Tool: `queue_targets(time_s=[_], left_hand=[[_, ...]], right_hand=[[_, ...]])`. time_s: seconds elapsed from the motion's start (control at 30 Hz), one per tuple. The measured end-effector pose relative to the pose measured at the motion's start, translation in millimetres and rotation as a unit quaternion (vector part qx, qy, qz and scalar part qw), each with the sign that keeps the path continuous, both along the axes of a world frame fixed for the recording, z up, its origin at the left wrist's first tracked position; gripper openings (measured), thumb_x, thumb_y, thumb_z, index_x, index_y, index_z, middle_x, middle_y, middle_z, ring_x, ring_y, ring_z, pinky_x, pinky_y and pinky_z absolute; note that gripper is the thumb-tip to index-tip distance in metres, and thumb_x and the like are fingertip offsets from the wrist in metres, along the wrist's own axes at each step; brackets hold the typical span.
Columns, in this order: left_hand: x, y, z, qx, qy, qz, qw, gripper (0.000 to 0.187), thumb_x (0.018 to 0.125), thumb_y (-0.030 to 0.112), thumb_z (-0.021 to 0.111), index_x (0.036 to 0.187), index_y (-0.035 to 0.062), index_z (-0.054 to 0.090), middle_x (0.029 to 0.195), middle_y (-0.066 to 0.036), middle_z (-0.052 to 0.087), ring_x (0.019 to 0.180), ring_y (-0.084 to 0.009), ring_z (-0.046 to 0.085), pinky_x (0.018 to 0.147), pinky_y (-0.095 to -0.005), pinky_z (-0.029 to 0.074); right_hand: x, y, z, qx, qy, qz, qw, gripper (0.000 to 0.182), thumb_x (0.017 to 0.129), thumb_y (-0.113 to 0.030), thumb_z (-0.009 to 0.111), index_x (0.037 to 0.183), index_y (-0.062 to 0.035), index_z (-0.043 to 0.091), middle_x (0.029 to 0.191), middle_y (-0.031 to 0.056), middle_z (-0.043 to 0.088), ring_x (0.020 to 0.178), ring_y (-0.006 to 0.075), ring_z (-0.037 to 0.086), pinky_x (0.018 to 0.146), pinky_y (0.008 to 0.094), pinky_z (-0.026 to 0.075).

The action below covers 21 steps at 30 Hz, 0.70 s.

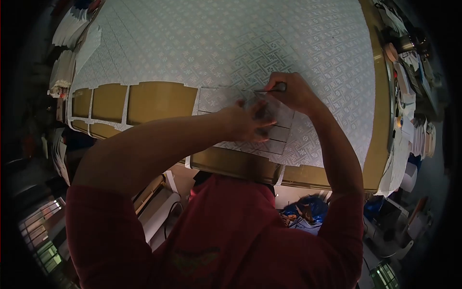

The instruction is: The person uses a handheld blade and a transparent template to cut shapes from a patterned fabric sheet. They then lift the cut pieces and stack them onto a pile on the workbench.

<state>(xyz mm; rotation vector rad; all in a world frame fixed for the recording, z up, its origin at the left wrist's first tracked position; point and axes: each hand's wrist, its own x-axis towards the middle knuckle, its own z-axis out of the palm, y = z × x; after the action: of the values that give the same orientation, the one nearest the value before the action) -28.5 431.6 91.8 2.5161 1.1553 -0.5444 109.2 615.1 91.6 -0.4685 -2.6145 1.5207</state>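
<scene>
Both our hands worked over the patterned cloth (168, 38): the left hand (245, 124), fingers spread and grasping nothing, lay on the clear lined sheet (214, 100) near the table's (163, 103) six o'clock edge, probably to hold it flat. Our right hand (294, 91) pinched a small dark tool (279, 87) by the sheet's one o'clock edge, likely for close control; we could not tell its kind.

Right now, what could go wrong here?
The slim tool in the right hand is close to the left hand's spread fingers; a slip might hurt them. The clear sheet under the left hand could slide if pressed unevenly. The narrow strips between the fabric's openings might snag or tear.
</scene>
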Motion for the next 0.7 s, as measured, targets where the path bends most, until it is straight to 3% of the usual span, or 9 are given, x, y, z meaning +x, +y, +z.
queue_targets(time_s=[0.07, 0.13, 0.3, 0.4, 0.5, 0.57, 0.67, 0.7], left_hand=[[-1, 0, -4, -0.014, -0.009, 0.010, 1.000, 0.046, 0.103, 0.032, 0.041, 0.148, 0.0450, 0.042, 0.169, -0.002, 0.018, 0.149, -0.0536, 0.022, 0.099, -0.0723, 0.045], [0, 0, -9, -0.053, -0.013, 0.036, 0.998, 0.048, 0.102, 0.054, 0.042, 0.149, 0.0483, 0.042, 0.171, -0.005, 0.013, 0.151, -0.0517, 0.017, 0.113, -0.0704, 0.029], [3, -2, -50, -0.077, -0.061, 0.172, 0.980, 0.068, 0.095, 0.075, 0.038, 0.157, 0.0471, 0.030, 0.170, -0.019, 0.007, 0.152, -0.0511, 0.013, 0.118, -0.0670, 0.017], [10, 0, -34, -0.073, -0.066, 0.217, 0.971, 0.073, 0.093, 0.078, 0.038, 0.158, 0.0468, 0.028, 0.170, -0.021, 0.008, 0.153, -0.0499, 0.014, 0.119, -0.0650, 0.015], [10, 0, -25, -0.080, -0.072, 0.253, 0.961, 0.073, 0.093, 0.077, 0.040, 0.158, 0.0461, 0.030, 0.169, -0.021, 0.010, 0.152, -0.0488, 0.019, 0.119, -0.0644, 0.016], [10, -1, -27, -0.069, -0.087, 0.250, 0.962, 0.073, 0.092, 0.076, 0.042, 0.158, 0.0453, 0.031, 0.169, -0.021, 0.011, 0.151, -0.0484, 0.022, 0.119, -0.0643, 0.018], [11, -1, -42, -0.068, -0.114, 0.255, 0.958, 0.073, 0.092, 0.076, 0.045, 0.157, 0.0455, 0.032, 0.169, -0.021, 0.012, 0.150, -0.0477, 0.027, 0.114, -0.0712, 0.020], [12, -4, -43, -0.017, -0.113, 0.239, 0.964, 0.072, 0.093, 0.075, 0.043, 0.156, 0.0418, 0.036, 0.166, -0.022, 0.020, 0.150, -0.0445, 0.028, 0.112, -0.0728, 0.021]], right_hand=[[-37, -16, -4, 0.008, -0.004, 0.016, 1.000, 0.015, 0.082, -0.005, 0.076, 0.094, -0.0012, 0.069, 0.084, 0.0087, 0.072, 0.078, 0.0167, 0.067, 0.074, 0.0324, 0.053], [-64, -35, 1, -0.002, -0.012, 0.023, 1.000, 0.016, 0.082, -0.007, 0.076, 0.095, -0.0012, 0.069, 0.084, 0.0082, 0.071, 0.077, 0.0166, 0.067, 0.072, 0.0329, 0.053], [-82, -42, -15, -0.025, 0.024, 0.044, 0.998, 0.016, 0.083, -0.009, 0.074, 0.096, -0.0012, 0.069, 0.083, 0.0070, 0.071, 0.075, 0.0162, 0.066, 0.067, 0.0329, 0.053], [-79, -47, -12, -0.048, -0.002, 0.024, 0.999, 0.014, 0.084, -0.008, 0.072, 0.097, -0.0021, 0.069, 0.082, 0.0060, 0.070, 0.070, 0.0150, 0.067, 0.063, 0.0314, 0.053], [-80, -50, -7, -0.090, -0.066, -0.012, 0.994, 0.016, 0.084, -0.011, 0.074, 0.099, -0.0057, 0.071, 0.084, 0.0069, 0.072, 0.076, 0.0179, 0.069, 0.070, 0.0347, 0.054], [-79, -52, -6, -0.139, -0.076, -0.019, 0.987, 0.017, 0.086, -0.003, 0.071, 0.103, -0.0045, 0.069, 0.080, 0.0050, 0.070, 0.063, 0.0132, 0.069, 0.058, 0.0292, 0.054], [-84, -48, -6, -0.105, -0.059, -0.003, 0.993, 0.015, 0.085, -0.003, 0.074, 0.099, -0.0032, 0.070, 0.081, 0.0051, 0.070, 0.069, 0.0137, 0.069, 0.064, 0.0295, 0.054], [-87, -46, -4, -0.100, -0.062, 0.000, 0.993, 0.015, 0.085, -0.003, 0.074, 0.099, -0.0032, 0.070, 0.081, 0.0051, 0.070, 0.069, 0.0137, 0.069, 0.064, 0.0295, 0.054]])
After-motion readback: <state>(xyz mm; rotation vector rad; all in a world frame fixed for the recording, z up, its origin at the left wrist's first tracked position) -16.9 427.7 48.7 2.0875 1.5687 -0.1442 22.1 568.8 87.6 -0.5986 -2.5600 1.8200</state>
